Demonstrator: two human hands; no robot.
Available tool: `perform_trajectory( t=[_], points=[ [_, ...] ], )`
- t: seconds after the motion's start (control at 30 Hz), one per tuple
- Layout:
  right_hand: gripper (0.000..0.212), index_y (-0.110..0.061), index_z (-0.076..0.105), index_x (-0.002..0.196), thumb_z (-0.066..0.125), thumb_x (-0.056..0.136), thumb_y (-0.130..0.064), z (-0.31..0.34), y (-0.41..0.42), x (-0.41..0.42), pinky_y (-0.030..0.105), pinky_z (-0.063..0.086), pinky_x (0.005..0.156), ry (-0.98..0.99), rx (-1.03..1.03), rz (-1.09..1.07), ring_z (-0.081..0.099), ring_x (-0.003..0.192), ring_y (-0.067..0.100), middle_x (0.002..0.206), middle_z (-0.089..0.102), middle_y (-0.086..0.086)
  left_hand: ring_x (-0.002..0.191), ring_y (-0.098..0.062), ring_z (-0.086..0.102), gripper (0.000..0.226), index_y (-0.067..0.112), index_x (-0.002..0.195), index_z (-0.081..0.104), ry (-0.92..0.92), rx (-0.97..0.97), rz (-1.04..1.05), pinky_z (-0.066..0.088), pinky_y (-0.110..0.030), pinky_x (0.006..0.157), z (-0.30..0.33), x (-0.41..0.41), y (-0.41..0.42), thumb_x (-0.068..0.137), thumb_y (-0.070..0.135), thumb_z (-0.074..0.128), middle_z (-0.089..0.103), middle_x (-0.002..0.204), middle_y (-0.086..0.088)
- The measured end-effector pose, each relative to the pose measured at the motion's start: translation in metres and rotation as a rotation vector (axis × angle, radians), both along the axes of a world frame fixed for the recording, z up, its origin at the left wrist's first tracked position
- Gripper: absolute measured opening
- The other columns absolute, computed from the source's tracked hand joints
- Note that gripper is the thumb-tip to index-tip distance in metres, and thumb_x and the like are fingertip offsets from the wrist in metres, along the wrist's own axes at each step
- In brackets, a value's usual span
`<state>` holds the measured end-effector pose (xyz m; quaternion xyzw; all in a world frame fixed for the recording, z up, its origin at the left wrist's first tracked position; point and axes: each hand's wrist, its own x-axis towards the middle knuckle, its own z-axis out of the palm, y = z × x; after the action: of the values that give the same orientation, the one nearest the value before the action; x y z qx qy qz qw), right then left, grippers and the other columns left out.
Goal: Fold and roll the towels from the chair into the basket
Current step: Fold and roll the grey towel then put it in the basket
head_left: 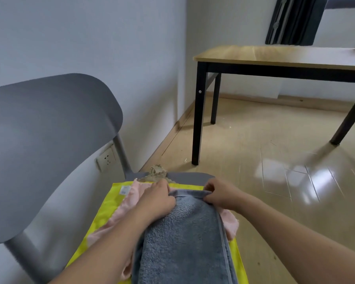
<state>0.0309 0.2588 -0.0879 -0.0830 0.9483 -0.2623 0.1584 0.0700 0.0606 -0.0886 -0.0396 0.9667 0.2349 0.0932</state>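
Pinching the far hem of a folded grey-blue terry towel (184,238), left hand (158,199) and right hand (219,194) grip its two corners. Beneath lie a pink towel (129,201) and a yellow towel (105,210) with an unreadable white label (125,190), on the grey chair (49,144).

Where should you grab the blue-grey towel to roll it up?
Probably by its far edge, where the left hand and right hand already pinch the blue-grey towel. It lies flat and long toward the person, so rolling can start there.
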Motion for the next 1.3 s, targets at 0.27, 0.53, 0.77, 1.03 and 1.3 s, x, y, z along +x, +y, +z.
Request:
perform_trajectory(
  t=[0.27, 0.53, 0.77, 1.03, 1.3],
  points=[
    [0.019, -0.011, 0.065, 0.104, 0.055, 0.088, -0.011, 0.038, 0.008, 0.044, 0.019, 0.032, 0.072, 0.247, 0.023, 0.251, 0.05, 0.09, 0.017, 0.097, 0.043, -0.004, 0.094, -0.019, 0.045, 0.031, 0.018, 0.1, 0.055, 0.62, -0.229, -0.27, 0.032, -0.029, 0.089, 0.032, 0.072, 0.0, 0.07, 0.014, 0.047, 0.051, 0.103, 0.002],
    [0.018, -0.016, 0.066, 0.1, 0.056, 0.084, -0.017, 0.072, 0.032, 0.141, 0.019, 0.035, 0.097, 0.376, 0.156, 0.59, 0.043, 0.124, 0.014, 0.137, 0.042, -0.006, 0.089, -0.024, 0.055, 0.021, 0.014, 0.084, 0.062, 0.906, -0.446, -0.663, 0.047, -0.032, 0.083, 0.036, 0.169, -0.017, 0.081, 0.002, 0.046, 0.057, 0.1, -0.005],
    [0.022, -0.019, 0.069, 0.1, 0.053, 0.085, -0.025, 0.068, 0.014, 0.173, 0.037, 0.025, 0.115, 0.421, 0.326, 0.598, 0.012, 0.145, 0.018, 0.16, 0.011, -0.006, 0.118, -0.027, 0.051, 0.013, 0.013, 0.082, 0.063, 0.864, -0.474, -0.666, 0.043, -0.034, 0.101, 0.028, 0.201, -0.022, 0.083, 0.004, 0.054, 0.054, 0.127, -0.012],
    [0.032, -0.031, 0.068, 0.109, 0.051, 0.083, -0.026, 0.06, -0.012, 0.154, 0.044, 0.022, 0.116, 0.409, 0.376, 0.654, 0.002, 0.148, 0.017, 0.161, 0.003, -0.009, 0.115, -0.028, 0.055, 0.018, 0.015, 0.087, 0.062, 0.767, -0.387, -0.596, 0.048, -0.035, 0.096, 0.017, 0.197, -0.031, 0.078, 0.004, 0.051, 0.055, 0.126, -0.012],
    [0.03, -0.022, 0.071, 0.098, 0.053, 0.076, -0.029, 0.06, -0.032, 0.114, 0.034, 0.04, 0.1, 0.261, 0.416, 0.748, 0.05, 0.119, 0.024, 0.126, 0.058, -0.004, 0.105, -0.027, 0.058, 0.015, 0.016, 0.084, 0.06, 0.793, -0.356, -0.614, 0.049, -0.034, 0.09, 0.006, 0.184, -0.04, 0.076, 0.004, 0.054, 0.056, 0.122, -0.01]
  ],
)
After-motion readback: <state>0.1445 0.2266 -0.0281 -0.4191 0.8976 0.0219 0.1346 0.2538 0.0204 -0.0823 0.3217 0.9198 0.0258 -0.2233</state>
